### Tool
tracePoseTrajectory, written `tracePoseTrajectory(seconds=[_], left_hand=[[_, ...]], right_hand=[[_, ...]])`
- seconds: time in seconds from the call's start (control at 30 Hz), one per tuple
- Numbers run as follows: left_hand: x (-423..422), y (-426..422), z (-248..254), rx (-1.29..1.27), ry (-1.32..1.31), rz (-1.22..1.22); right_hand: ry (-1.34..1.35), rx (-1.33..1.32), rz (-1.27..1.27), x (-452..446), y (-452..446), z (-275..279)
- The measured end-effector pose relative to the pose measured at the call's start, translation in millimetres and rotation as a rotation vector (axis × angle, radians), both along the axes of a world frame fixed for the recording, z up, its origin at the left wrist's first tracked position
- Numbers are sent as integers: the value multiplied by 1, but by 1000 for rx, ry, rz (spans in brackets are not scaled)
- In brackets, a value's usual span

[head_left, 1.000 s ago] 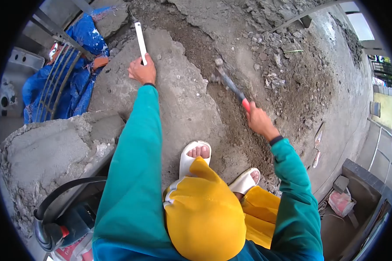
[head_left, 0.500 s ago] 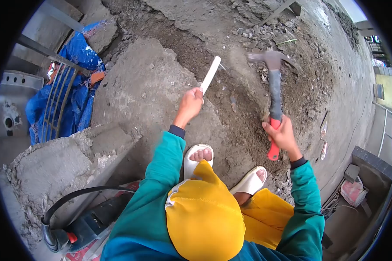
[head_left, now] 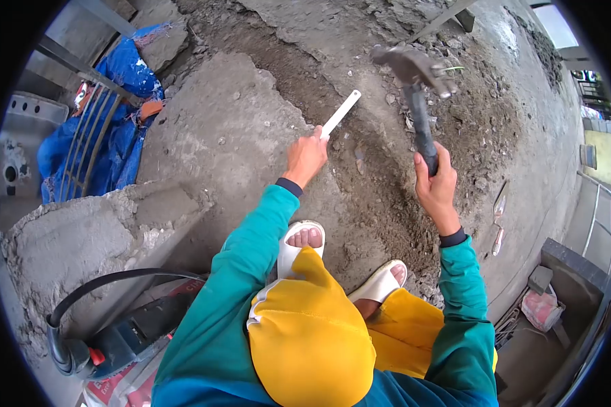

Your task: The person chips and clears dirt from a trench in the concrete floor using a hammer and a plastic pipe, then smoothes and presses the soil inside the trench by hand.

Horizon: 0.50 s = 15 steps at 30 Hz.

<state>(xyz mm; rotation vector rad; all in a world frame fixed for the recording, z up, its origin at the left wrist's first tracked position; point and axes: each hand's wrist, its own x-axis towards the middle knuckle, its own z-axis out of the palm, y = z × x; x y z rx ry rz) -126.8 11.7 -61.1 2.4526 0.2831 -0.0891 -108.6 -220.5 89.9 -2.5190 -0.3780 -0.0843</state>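
Observation:
My left hand (head_left: 307,157) is closed around the lower end of a flat white strip (head_left: 341,115) with a small hole near its tip. The strip points up and to the right, above the broken ground. In my right hand (head_left: 436,188) is a claw hammer (head_left: 421,125), gripped by its handle. The hammer's head is raised and slightly blurred, apart from the strip. Under both hands lies a trench of loose soil (head_left: 380,183) beside a grey concrete slab (head_left: 217,129). My fingers hide the lower part of the hammer's handle.
A trowel (head_left: 500,207) lies on the ground at right, near a dark-edged box (head_left: 584,271). On the left are a blue tarp (head_left: 125,163), a metal grille (head_left: 88,146), a rough concrete block (head_left: 95,237) and a corded power tool (head_left: 129,339). Rubble (head_left: 455,51) lies farther off.
My right hand has moved up along with the hammer, whose head has swung up and left. My left hand and the strip have shifted slightly right. Both grips stay closed.

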Motion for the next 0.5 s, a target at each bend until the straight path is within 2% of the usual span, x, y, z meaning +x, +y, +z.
tracePoseTrajectory(seconds=[0.07, 0.13, 0.2, 0.23, 0.3, 0.33, 0.4, 0.43, 0.5], left_hand=[[1, 4, -2, 18, -19, -36], [0, 4, -4, 28, -20, -35], [1, 3, -1, 38, -34, -48], [2, 3, 2, 39, -23, -56], [4, 3, 3, 39, -18, -72], [9, 5, 2, 57, -31, -81], [6, 5, -1, 67, -11, -82], [4, 5, 4, 54, 1, -95], [11, 8, 4, 62, -14, -103]], right_hand=[[-216, 163, -37, 5, 16, -7], [-230, 193, -84, 9, 30, -23], [85, 1, -165, 7, 29, -56], [74, 5, -174, 11, 23, -69], [208, -325, -12, 18, 14, -79], [196, -322, -18, 23, 8, -85], [115, -156, -35, 20, 10, -75], [254, -17, -93, 19, 19, -50], [113, 161, -137, 15, 39, -13]])
